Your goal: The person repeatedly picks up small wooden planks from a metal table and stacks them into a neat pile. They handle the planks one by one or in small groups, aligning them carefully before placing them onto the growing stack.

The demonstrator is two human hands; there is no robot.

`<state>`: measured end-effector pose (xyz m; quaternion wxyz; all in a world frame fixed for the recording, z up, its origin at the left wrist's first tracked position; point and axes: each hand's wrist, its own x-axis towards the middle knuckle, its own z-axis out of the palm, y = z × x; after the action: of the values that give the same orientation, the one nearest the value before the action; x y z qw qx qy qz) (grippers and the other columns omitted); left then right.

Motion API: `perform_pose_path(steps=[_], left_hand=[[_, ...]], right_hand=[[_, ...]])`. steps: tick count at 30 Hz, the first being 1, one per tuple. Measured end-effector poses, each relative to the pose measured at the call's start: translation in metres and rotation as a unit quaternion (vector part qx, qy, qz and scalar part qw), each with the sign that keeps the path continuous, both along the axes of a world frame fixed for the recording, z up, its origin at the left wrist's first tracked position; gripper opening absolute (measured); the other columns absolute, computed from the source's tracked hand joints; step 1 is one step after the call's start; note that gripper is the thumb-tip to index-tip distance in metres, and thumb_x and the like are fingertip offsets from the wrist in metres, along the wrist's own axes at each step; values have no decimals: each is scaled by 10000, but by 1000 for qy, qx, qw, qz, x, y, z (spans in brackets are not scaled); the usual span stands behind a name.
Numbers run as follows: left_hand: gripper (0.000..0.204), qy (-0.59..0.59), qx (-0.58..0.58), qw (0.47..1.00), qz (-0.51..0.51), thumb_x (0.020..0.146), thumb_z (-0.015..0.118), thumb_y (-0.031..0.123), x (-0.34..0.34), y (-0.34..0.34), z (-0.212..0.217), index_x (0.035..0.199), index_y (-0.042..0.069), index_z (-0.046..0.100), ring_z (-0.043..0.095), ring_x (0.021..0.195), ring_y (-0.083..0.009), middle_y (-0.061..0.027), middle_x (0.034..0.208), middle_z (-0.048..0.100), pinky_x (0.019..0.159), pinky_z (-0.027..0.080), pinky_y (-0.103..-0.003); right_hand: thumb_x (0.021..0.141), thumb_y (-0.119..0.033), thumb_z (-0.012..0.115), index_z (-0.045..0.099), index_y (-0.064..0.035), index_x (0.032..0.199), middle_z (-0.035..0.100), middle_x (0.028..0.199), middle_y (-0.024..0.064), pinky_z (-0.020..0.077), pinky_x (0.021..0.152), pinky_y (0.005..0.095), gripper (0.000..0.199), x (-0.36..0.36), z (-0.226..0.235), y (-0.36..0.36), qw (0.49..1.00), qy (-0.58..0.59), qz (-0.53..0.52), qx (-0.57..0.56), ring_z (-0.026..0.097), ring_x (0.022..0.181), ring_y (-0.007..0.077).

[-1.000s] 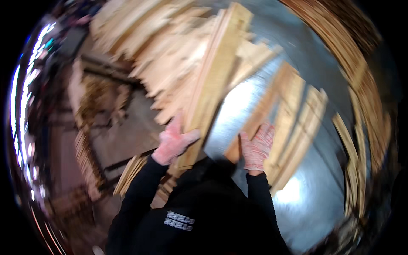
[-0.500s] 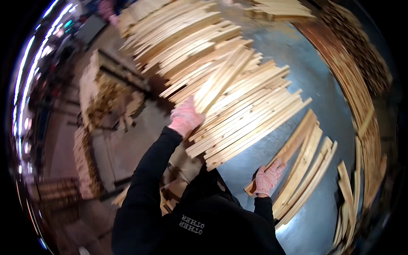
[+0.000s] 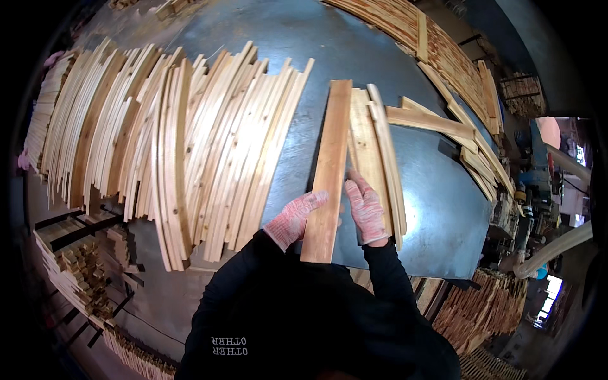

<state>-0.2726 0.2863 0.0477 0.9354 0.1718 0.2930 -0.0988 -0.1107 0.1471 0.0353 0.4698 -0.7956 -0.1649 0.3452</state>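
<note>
A flat reddish-brown wooden board stands out in front of me, its near end close to my body. My left hand, in a pink-and-white knit glove, grips its left edge with the thumb on top. On the board's other side is my right hand, gloved alike, its fingers stretched forward just beside the right edge. Under and past that hand lie several paler boards, side by side on the metal table.
A wide row of pale wooden strips covers the table's left part, with a few strips lying across it. More loose boards lie at right. Stacked wood stands on racks at lower left and in a pile at lower right.
My view has turned to the right. My left hand has left the strips on the row and now grips the brown board, which is raised from beside the paler boards. My right hand has loosened from it.
</note>
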Motion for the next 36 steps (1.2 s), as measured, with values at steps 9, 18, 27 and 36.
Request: perform_pose_path(steps=[9,18,27,36], left_hand=[[389,134,434,889,60,964,640,229,-3,-98,-68,1284,10,609,642,953,-160,-95,1041,693,855,524,-317],[523,235,429,870,53,922,662,420,64,-131,-118,1222,-8,631,667,913,-210,-110,1008,713,817,524,-351],[539,269,341,894,105,876,768,356,102,-142,-109,1240,-13,621,673,907,-215,-102,1032,706,817,538,-356],[522,179,316,924,118,897,754,315,107,-146,-122,1281,-3,604,647,959,-214,-88,1066,695,873,521,-357]], right_hand=[[855,-425,717,318,-31,1550,431,1509,244,329,1159,490,893,65,-55,-92,875,-369,195,-246,442,1358,417],[899,-489,686,461,-50,1485,545,1404,248,420,1088,480,766,65,11,-82,927,-210,297,-95,533,1281,406],[841,-509,718,444,-40,1478,564,1308,258,472,1001,472,837,179,-20,-121,917,-269,138,-259,566,1180,407],[827,-498,751,437,-89,1501,549,1338,266,448,1033,494,848,113,-51,-148,812,-517,103,-249,532,1245,404]])
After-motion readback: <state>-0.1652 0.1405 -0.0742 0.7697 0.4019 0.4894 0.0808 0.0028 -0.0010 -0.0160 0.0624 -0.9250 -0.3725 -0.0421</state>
